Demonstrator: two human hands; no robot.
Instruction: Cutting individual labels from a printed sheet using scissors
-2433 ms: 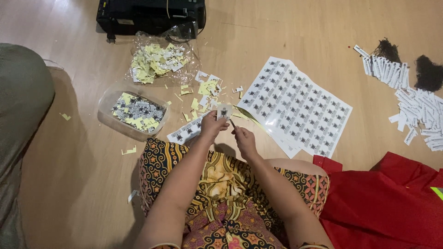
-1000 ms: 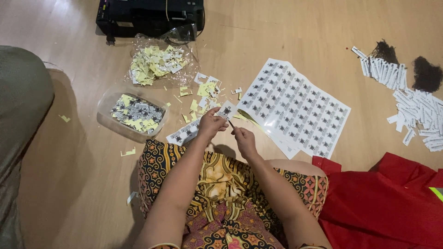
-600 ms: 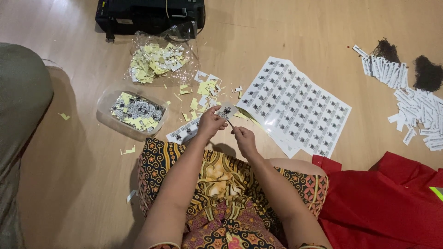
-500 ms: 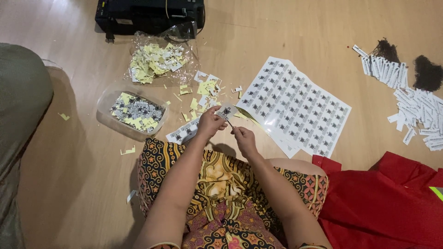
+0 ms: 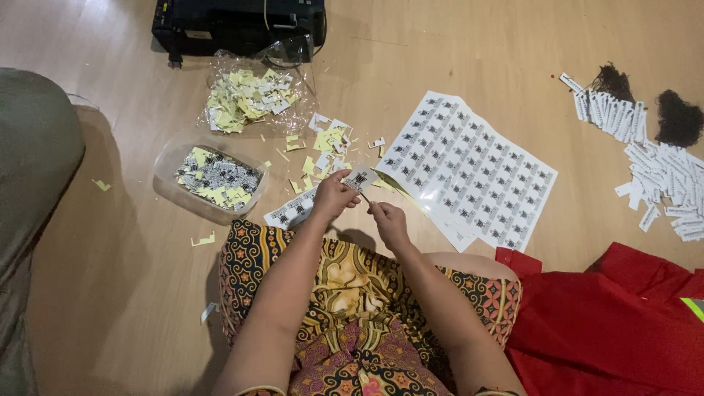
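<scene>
We've got the left hand (image 5: pixel 334 196) pinching a small sticker (image 5: pixel 359 180), right hand (image 5: pixel 387 222) peeling its backing; go slow, keep corners flat.

Paper, plastic and cloth on my smooth wooden floor (image 5: pixel 477 51)

Beside the clear plastic tub (image 5: pixel 172 158), glossy paper sticker sheets (image 5: pixel 477 172); behind it, a crinkly shiny plastic bag (image 5: pixel 220 70). Matt patterned cloth (image 5: pixel 352 286) covers my lap.
</scene>
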